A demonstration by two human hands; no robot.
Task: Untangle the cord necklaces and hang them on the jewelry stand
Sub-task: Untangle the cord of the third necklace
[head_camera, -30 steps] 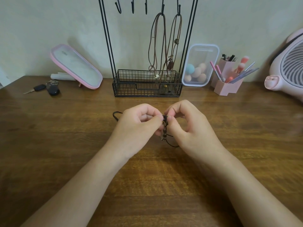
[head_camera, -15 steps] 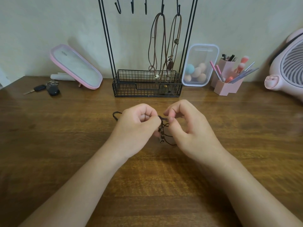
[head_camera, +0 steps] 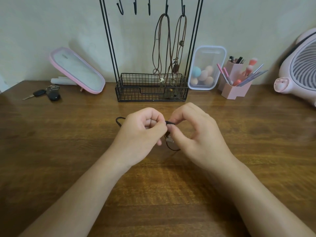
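The table [head_camera: 51, 151] is seen to be of brown wood, its grain plainly marked and its finish glossy, with light reflected along the far edge. The jewelry stand [head_camera: 150, 94] is made of thin black metal wire with a matt coat. The brown cord necklaces [head_camera: 176, 67] are of smooth cord; the black cord [head_camera: 169, 123] is thin and matt. Clear, glossy plastic is shown by the container [head_camera: 207, 53] at far right, and smooth pink plastic by the organiser [head_camera: 230, 94] and the fan [head_camera: 289, 72]. The wall [head_camera: 51, 23] is painted matt.

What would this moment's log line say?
step: untangling | left hand: pinches black cord | right hand: pinches black cord | stand: two brown necklaces hung
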